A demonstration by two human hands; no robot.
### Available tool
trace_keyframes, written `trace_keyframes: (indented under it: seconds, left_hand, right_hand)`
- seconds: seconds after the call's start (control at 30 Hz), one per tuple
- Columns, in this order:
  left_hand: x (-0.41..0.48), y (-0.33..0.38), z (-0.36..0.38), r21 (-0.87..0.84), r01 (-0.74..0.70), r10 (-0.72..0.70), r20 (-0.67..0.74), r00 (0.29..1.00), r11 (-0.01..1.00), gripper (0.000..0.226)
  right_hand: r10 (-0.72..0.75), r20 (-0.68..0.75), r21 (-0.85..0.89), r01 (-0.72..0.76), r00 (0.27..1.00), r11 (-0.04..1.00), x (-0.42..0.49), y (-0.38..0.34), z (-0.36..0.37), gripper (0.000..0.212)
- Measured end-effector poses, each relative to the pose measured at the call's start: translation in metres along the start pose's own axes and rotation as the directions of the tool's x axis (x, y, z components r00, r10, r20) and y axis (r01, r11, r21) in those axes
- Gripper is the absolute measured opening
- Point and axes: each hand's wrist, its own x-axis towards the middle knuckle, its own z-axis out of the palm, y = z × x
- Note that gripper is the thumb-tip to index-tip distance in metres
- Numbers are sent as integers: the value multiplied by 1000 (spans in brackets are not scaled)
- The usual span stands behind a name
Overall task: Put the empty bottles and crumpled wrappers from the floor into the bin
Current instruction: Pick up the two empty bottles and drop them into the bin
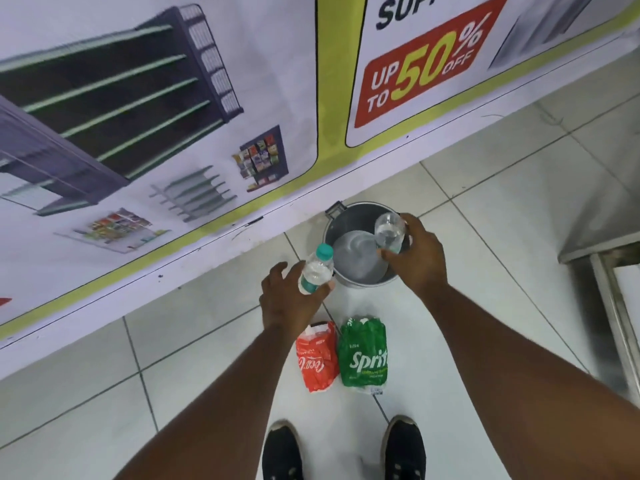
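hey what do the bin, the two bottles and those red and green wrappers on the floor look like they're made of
Bin: probably metal, dull grey with a soft sheen inside.
Bottle in the left hand: clear thin plastic, teal cap.
Bottle in the right hand: clear plastic too, see-through.
Red wrapper and green wrapper: glossy printed plastic film, creased and shiny.

Both forearms are bare, without sleeves, and the feet wear black shoes (281, 452) with pale soles.

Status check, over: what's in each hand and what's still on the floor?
Left hand grip on capped bottle, right hand on clear bottle, over bin. Red wrapper, green wrapper still on floor. Nothing blocking.
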Motion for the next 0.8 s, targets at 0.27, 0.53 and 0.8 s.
trace_keyframes:
  seconds: [0.27,0.53,0.8]
  left_hand:
    - [31,18,-7,-42,-43,43,-4,999,998,81]
    - [33,27,-2,13,-53,53,-16,998,999,79]
    - [57,66,23,148,-74,71,26,997,986,75]
  right_hand:
    - [115,319,-380,16,941,925,32,0,14,128]
    - [-66,315,-373,188,947,908,32,1,-6,103]
    - [-73,314,-361,191,946,913,42,24,-27,102]
